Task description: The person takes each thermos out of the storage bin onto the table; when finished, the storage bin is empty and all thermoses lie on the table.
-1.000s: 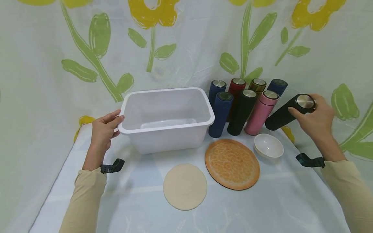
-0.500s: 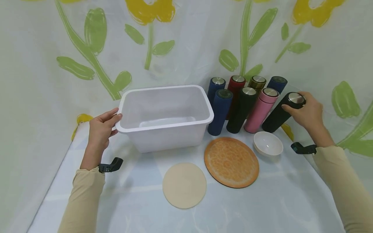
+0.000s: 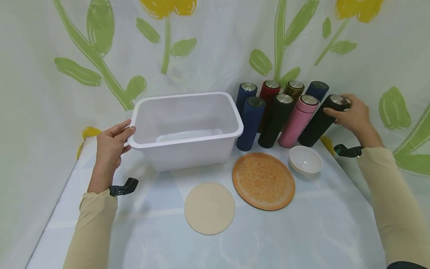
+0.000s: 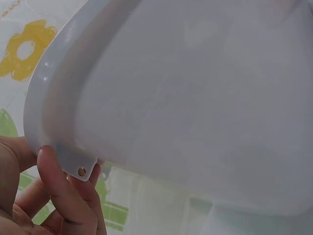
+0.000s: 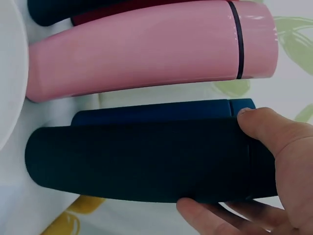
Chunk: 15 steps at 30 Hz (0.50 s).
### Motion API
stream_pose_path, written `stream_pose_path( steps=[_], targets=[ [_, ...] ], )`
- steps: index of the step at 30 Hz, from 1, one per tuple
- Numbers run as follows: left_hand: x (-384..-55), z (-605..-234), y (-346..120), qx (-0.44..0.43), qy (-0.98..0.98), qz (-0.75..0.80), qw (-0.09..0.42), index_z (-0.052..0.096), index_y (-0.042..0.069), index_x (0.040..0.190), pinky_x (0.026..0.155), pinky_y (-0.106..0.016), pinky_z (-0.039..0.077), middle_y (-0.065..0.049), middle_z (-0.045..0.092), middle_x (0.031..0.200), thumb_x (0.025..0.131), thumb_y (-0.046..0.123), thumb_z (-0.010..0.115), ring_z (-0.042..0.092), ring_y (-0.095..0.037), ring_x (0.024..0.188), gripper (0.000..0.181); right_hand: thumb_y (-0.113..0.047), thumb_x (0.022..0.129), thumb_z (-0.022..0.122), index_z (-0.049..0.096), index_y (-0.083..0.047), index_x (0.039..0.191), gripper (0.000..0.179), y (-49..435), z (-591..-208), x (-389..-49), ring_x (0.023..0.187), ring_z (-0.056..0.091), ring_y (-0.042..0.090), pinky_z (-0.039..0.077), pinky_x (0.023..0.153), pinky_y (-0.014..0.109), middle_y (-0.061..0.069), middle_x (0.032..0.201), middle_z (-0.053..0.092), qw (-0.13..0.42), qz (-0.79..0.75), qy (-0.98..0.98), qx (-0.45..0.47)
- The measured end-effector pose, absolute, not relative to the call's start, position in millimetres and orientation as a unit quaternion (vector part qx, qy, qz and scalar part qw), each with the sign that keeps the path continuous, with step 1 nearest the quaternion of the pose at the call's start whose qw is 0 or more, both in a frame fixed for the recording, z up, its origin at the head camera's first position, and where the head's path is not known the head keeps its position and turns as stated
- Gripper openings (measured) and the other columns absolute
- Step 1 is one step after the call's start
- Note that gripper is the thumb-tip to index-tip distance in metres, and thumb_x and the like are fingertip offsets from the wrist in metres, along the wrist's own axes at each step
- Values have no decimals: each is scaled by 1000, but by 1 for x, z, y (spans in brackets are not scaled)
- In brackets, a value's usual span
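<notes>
A white plastic tub [image 3: 188,153] stands at the back of the table, and my left hand [image 3: 112,144] pinches its left rim between thumb and fingers. In the left wrist view, the thumb lies beside a small tab [image 4: 80,169] with a hole under that rim. At the right, my right hand [image 3: 354,116] grips a black thermos bottle [image 3: 319,123] near its silver-topped lid. This bottle stands at the right end of the front row, beside a pink thermos bottle [image 3: 299,121]. In the right wrist view, thumb and fingers lie on opposite sides of the black bottle [image 5: 146,159].
Two blue bottles [image 3: 250,123], a dark green one [image 3: 275,121], a red one [image 3: 268,93] and others crowd right of the tub. In front are a white bowl [image 3: 305,160], a round brown mat [image 3: 263,181] and a beige disc [image 3: 209,209]. A flowered curtain [image 3: 208,45] hangs behind.
My right hand has moved left with the black bottle, which went from tilted and raised to standing beside the pink one. My left hand has kept its hold on the tub.
</notes>
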<state>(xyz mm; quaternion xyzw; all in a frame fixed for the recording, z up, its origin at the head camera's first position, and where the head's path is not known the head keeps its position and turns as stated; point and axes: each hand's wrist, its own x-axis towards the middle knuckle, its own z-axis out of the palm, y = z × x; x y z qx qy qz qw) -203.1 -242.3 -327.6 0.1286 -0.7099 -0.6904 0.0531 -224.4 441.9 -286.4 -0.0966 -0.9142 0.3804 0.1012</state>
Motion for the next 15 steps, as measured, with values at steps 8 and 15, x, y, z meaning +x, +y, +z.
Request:
stream_pose_path(
  steps=[8, 15],
  targets=[
    [-204, -322, -241, 124, -765, -631, 36, 58, 23, 143, 66, -18, 55, -2, 60, 132, 91, 47, 69, 63, -10, 95, 59, -41, 90, 72, 26, 0, 155, 89, 443, -289, -230, 65, 66, 5, 55, 63, 21, 32, 146, 37, 120, 340, -927, -102],
    [-192, -306, -249, 31, -841, -538, 46, 41, 15, 154, 71, -17, 55, -18, 48, 148, 99, 50, 56, 55, -24, 119, 67, -55, 93, 60, -3, -1, 159, 105, 431, -288, -206, 144, 17, 52, 21, 111, 68, 34, 159, 13, 126, 291, -941, -121]
  ],
)
